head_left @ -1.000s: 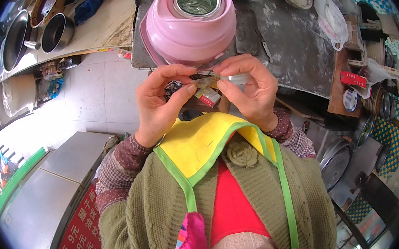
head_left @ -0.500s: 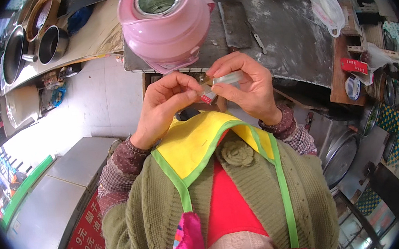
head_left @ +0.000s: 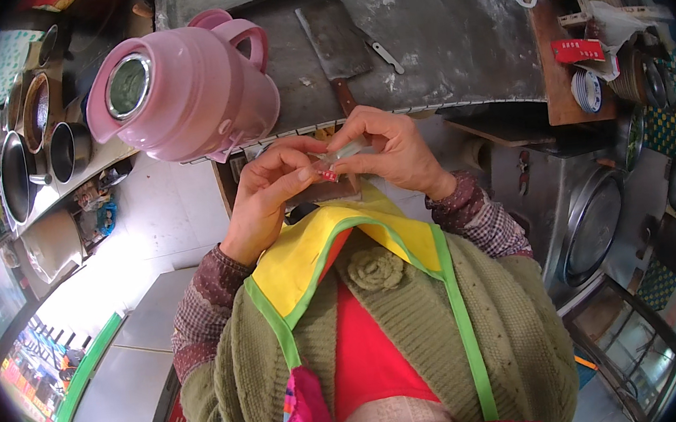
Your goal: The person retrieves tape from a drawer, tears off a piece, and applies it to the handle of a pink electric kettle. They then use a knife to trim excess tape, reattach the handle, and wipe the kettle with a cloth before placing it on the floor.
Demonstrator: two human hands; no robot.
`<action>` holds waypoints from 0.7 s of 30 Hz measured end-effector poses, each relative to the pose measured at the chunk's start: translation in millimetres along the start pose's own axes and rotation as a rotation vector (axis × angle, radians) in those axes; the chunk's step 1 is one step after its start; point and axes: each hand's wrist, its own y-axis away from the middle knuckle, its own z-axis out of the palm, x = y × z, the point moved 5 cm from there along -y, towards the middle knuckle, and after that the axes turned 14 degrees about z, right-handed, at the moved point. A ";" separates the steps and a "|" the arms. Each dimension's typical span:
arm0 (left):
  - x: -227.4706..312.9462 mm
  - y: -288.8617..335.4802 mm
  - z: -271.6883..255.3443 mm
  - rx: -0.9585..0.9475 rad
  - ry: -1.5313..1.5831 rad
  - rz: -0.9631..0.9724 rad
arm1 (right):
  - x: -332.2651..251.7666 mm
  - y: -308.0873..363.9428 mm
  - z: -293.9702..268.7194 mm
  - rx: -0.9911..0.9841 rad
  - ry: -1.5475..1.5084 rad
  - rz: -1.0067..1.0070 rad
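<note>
The work is looking unfinished: a small clear item [head_left: 351,149] is sitting between the fingertips, just above the yellow apron [head_left: 300,278] and in front of the near edge of the dark worktable [head_left: 459,36], and neither hand is letting go of it. The fingers are hiding most of it, so how much is done and how much is left is not showing. The left hand [head_left: 264,189] is bringing its thumb and forefinger nearly together — it seems to be pinching the item's near end, though whether the tips are gripping it is hard to tell. The right hand [head_left: 396,152] is curving its fingers over the other end, opening only slightly, with the thumb supporting from below. A small red-and-white piece [head_left: 326,175] is showing under the fingertips; whether it is being held or lying lower down is unclear. Neither hand is touching the pink jug [head_left: 205,98], the cleaver [head_left: 336,42] or the small knife [head_left: 385,57] on the worktable.
</note>
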 end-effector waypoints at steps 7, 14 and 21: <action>-22.6 -19.8 4.6 -0.046 0.165 -0.128 | 17.3 9.9 -36.3 0.123 0.089 -0.033; -32.0 -32.2 8.2 -0.073 0.182 -0.115 | 30.1 4.5 -55.7 0.188 0.156 0.012; -40.6 -44.9 -3.1 -0.079 0.271 -0.070 | 44.0 -14.6 -59.6 0.293 0.241 -0.078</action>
